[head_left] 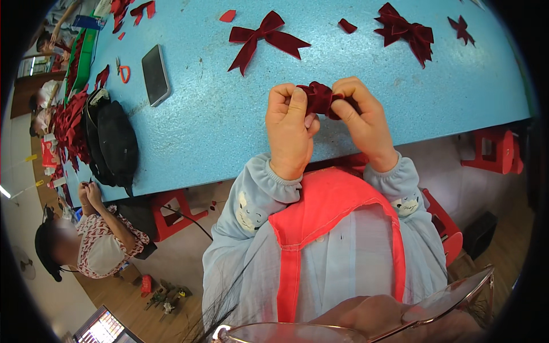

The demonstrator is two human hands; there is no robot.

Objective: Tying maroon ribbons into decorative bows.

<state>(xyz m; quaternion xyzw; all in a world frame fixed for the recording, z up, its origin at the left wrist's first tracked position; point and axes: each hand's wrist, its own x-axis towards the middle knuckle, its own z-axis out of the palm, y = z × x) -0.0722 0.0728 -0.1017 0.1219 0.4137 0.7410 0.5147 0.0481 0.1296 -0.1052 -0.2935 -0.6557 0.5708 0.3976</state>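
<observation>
Between my two hands I hold a dark red velvet ribbon bow point(319, 98), bunched up just above the near edge of the blue table. My left hand point(290, 128) pinches its left side, thumb on top. On the other side my right hand point(363, 117) grips the ribbon between thumb and curled fingers. The fingers cover part of the ribbon, so its full shape is hidden. Beyond my hands lies a finished-looking velvet bow point(260, 38) with two long tails. A fuller, layered bow point(405, 34) lies farther right.
Small velvet scraps point(347, 26) lie on the blue table point(206, 137). Leftward are a phone point(155, 75), orange-handled scissors point(123, 71), a black bag point(114, 137) and a heap of red ribbon point(70, 128). Another person point(103, 240) sits at the left edge. Red stools point(496, 151) stand below.
</observation>
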